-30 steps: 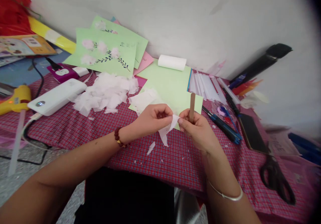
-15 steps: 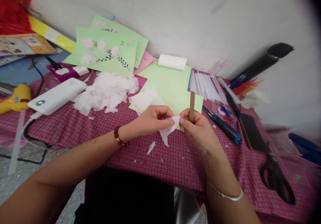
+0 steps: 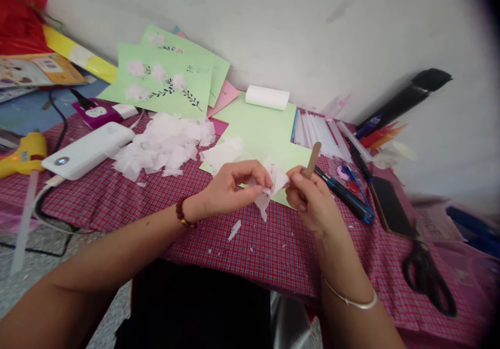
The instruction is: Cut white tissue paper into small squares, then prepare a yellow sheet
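Between my hands is a piece of thin white tissue paper (image 3: 277, 180), crumpled, with one corner hanging down. My left hand (image 3: 238, 185) pinches its left side between thumb and fingers. My right hand (image 3: 310, 198) holds a flat wooden craft stick (image 3: 313, 157) that points up, while its thumb and fingertip pinch the tissue's right edge. Just behind my hands lies a light green sheet (image 3: 260, 125), with loose white tissue (image 3: 222, 153) on its left corner. To the left is a heap of torn white tissue pieces (image 3: 167, 140).
At left lie a white power bank (image 3: 88, 151) and a yellow glue gun (image 3: 29, 153). Green cards with tissue flowers (image 3: 164, 78) lean on the wall behind. A paper roll (image 3: 267, 97) is at the back. A blue-black cutter (image 3: 349, 198), a phone (image 3: 392, 206) and scissors (image 3: 429, 281) lie right.
My hands have moved slightly apart and the tissue between them has opened wider. The craft stick has tilted to the right with my right hand.
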A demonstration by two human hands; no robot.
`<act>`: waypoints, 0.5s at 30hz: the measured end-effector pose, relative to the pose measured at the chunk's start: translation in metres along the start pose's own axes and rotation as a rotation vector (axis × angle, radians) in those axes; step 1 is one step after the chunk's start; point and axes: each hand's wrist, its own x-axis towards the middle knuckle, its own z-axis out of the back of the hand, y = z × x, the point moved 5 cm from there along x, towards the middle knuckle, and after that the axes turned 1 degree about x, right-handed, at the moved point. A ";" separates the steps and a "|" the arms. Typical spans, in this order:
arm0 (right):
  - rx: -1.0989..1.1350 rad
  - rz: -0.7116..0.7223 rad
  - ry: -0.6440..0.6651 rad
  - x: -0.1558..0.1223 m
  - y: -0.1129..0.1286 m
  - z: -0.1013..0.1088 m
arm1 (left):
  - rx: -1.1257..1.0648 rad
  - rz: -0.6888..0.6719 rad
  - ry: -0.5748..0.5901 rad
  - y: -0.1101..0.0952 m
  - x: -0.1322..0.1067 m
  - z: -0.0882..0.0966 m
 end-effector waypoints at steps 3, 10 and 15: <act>0.000 0.003 -0.048 0.002 -0.003 0.004 | 0.289 -0.275 0.104 -0.012 -0.005 -0.012; -0.059 -0.052 -0.143 0.003 -0.005 0.007 | 0.594 -0.427 0.236 -0.008 -0.012 -0.029; -0.151 0.019 -0.130 0.002 0.001 0.009 | 0.724 -0.439 0.256 -0.004 -0.013 -0.032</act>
